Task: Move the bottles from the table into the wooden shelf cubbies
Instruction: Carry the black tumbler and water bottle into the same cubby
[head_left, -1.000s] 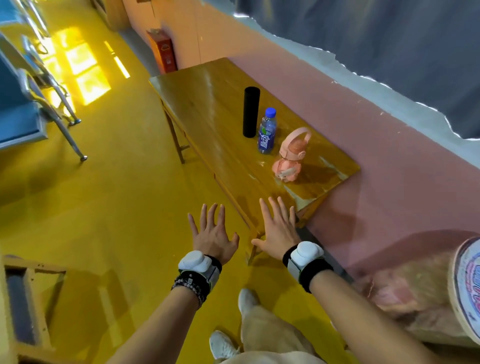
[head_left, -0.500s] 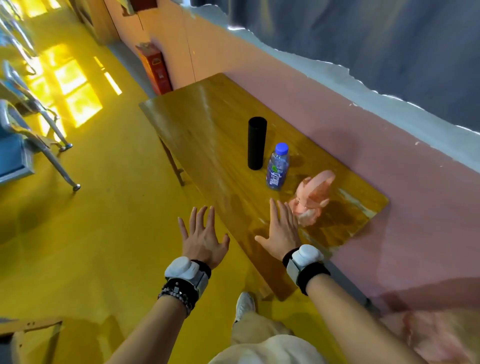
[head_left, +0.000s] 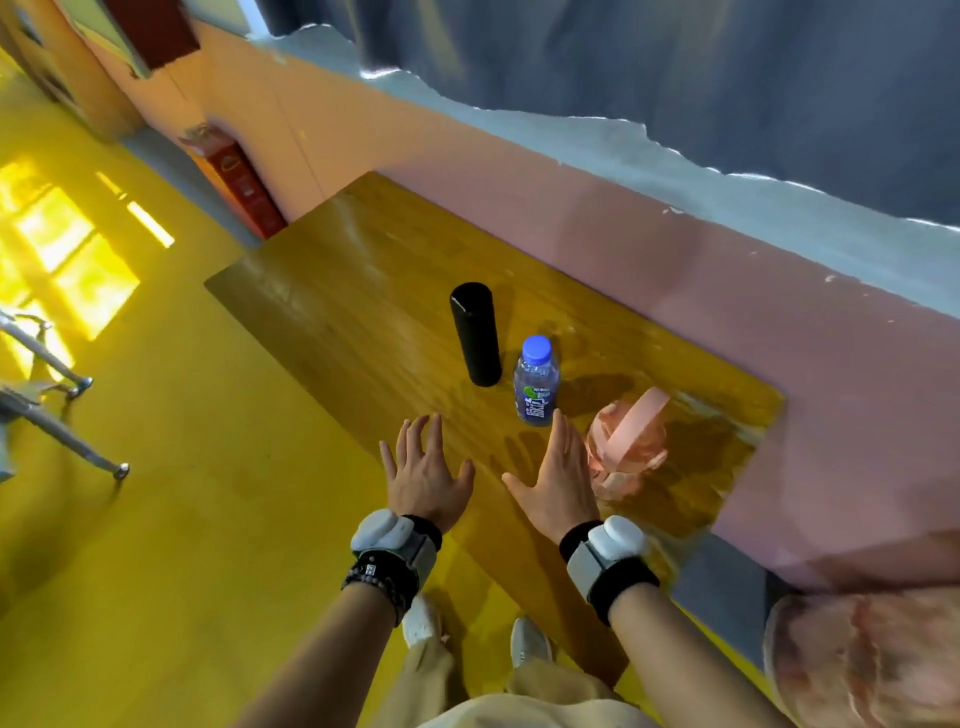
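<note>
Head view: both hands, left hand (head_left: 423, 475) and right hand (head_left: 558, 480), spread flat, empty, near water bottle (head_left: 536, 382); black flask (head_left: 475, 334) beyond it, pink bottle (head_left: 626, 449) beside; likely pre-grasp approach.

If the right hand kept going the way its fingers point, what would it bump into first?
Probably the water bottle: the right hand is open, and its fingertips point at the bottle's base. The pink bottle sits just right of that line. Depth is hard to judge.

Bright, warm-toned. Sunlit window patches on the yellow floor (head_left: 67, 260) at left; glare across the glossy desk (head_left: 332, 291). Soft shadows beneath the hands (head_left: 423, 470). Wide-angle bending at edges; slight motion blur throughout.
</note>
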